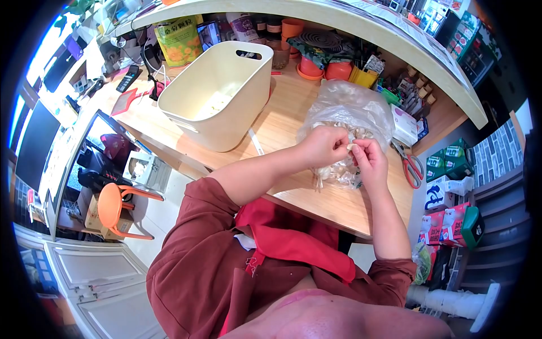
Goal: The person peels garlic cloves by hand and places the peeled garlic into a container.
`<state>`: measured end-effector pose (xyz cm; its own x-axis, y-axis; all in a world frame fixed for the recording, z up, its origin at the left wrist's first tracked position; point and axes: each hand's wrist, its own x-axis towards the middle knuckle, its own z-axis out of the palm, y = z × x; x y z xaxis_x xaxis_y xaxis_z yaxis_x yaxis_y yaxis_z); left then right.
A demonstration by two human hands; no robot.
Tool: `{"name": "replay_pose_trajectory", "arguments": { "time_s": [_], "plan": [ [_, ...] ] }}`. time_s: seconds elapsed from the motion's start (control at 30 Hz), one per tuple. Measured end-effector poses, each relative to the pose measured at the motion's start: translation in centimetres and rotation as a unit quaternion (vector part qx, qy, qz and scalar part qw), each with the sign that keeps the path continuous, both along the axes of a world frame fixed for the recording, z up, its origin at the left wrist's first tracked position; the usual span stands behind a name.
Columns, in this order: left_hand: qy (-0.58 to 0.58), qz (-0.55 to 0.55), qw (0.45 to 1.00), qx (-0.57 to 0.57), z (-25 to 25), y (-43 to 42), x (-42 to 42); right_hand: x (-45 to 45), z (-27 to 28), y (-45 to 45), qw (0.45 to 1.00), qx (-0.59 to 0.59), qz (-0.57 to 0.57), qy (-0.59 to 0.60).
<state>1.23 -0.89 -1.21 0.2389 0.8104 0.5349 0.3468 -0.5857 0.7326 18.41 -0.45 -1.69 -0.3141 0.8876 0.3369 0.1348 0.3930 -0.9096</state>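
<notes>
My left hand (pixel 324 147) and my right hand (pixel 370 161) meet above the near side of the table, fingertips pinched close together. Between them is a small pale garlic clove (pixel 350 147), gripped by the right thumb and fingers. The left fingers are closed at its edge; whether they hold a bit of skin is hidden. Just under and behind both hands lies a clear plastic bag (pixel 351 101) with garlic (pixel 333 172) showing at its opening. To the left stands a cream plastic bin (pixel 220 125) with several small pale pieces (pixel 217 104) on its bottom.
Red-handled scissors (pixel 413 169) lie right of the bag by the table edge. Behind are a white box (pixel 404 125), orange pots (pixel 339 71) and a yellow-green pouch (pixel 178 42). A raised counter (pixel 361 20) curves over the back. An orange stool (pixel 110 210) stands at left.
</notes>
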Motion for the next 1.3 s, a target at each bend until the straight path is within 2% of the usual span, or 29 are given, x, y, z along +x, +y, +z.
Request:
{"name": "replay_pose_trajectory", "arguments": {
  "time_s": [0.2, 0.27, 0.37, 0.47, 0.57, 0.67, 0.77, 0.87, 1.07, 1.17, 1.3],
  "plan": [
    [-0.008, -0.003, 1.0, -0.008, 0.34, -0.16, -0.14, 0.3, 0.57, -0.05, 0.991, -0.08, 0.072, 0.076],
    [-0.017, -0.009, 0.999, -0.039, 0.68, -0.22, -0.29, 0.13, 0.77, -0.23, 0.988, -0.092, 0.083, 0.095],
    [-0.032, -0.023, 0.999, -0.028, 0.44, -0.13, -0.34, 0.06, 0.82, -0.16, 0.981, -0.113, 0.09, 0.126],
    [-0.093, -0.057, 0.992, -0.058, 0.26, -0.08, -0.2, 0.34, 0.72, 0.22, 0.977, -0.129, 0.09, 0.144],
    [-0.107, -0.094, 0.985, -0.095, 0.45, -0.22, -0.21, 0.48, 0.64, 0.41, 0.974, -0.135, 0.097, 0.153],
    [-0.146, -0.115, 0.98, -0.07, 0.21, -0.05, 0.0, 0.49, 0.72, 0.47, 0.968, -0.15, 0.108, 0.171],
    [-0.041, -0.075, 0.996, 0.039, 0.35, 0.26, -0.4, 0.42, 0.73, 0.38, 0.967, -0.155, 0.111, 0.17],
    [-0.032, -0.059, 0.994, 0.087, 0.22, 0.53, -0.38, 0.14, 0.89, 0.03, 0.971, -0.143, 0.112, 0.157],
    [-0.032, -0.044, 0.997, 0.06, 0.97, -0.24, -0.37, 0.02, 0.98, -0.09, 0.972, -0.15, 0.116, 0.142],
    [-0.035, -0.024, 0.993, 0.108, 0.77, -0.18, -0.21, 0.02, 1.02, -0.17, 0.969, -0.159, 0.119, 0.148],
    [-0.078, -0.036, 0.996, 0.002, 0.61, -0.42, -0.13, 0.16, 1.01, -0.13, 0.969, -0.158, 0.124, 0.145]
  ]
}}
